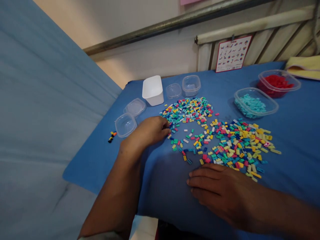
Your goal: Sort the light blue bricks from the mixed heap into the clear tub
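Note:
At the left edge of the far pile of small toy building bricks [190, 108], my left hand [156, 129] is bent over with its fingers curled in. Whatever those fingertips hold, if anything, is hidden. My right hand [220, 190] lies palm down on the blue tabletop, fingers stretched out, along the near edge of a second pile of building bricks [237, 143]. Both piles mix yellow, teal, green, pink, white and dark blue bricks. Between them loose bricks [191, 136] are scattered.
A white tub [153, 90] and a clear container [191, 85] stand at the back, with another clear container [125, 125] at left. Rightward are a container of turquoise bricks [252, 104] and one of red pieces [277, 81]. A printed card [233, 54] leans behind.

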A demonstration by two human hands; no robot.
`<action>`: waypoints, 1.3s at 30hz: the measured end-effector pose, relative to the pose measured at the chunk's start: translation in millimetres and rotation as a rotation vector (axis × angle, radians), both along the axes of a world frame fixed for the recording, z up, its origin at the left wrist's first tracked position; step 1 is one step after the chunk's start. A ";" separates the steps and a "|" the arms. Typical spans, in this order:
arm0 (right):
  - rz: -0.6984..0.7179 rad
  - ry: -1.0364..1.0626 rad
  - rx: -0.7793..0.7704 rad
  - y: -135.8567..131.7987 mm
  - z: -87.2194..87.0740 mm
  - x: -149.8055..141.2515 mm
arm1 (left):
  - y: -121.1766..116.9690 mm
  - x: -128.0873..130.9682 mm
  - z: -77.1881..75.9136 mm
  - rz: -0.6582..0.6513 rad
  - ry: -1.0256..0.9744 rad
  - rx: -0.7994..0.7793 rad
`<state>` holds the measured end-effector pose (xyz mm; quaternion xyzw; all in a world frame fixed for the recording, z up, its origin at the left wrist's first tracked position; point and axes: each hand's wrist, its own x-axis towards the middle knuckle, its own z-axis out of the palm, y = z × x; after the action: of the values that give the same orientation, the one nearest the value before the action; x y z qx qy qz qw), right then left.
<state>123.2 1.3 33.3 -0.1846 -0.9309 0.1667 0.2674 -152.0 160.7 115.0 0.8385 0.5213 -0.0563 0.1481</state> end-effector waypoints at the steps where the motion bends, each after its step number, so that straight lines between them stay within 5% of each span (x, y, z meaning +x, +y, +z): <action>1: 0.000 -0.001 -0.002 -0.2 -0.6 -0.1 | 0.6 0.2 -1.0 -0.002 0.001 -0.007; 27: 0.001 0.014 0.013 -0.3 -2.6 -1.1 | -9.2 13.4 6.3 -0.060 -0.001 -0.057; 39: 0.002 0.006 0.020 1.2 -0.7 -1.7 | -6.0 8.9 2.3 -0.055 -0.139 0.065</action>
<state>121.5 2.5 32.6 -0.1805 -0.9319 0.1580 0.2721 -143.1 154.7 117.3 0.8589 0.4879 0.0151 0.1551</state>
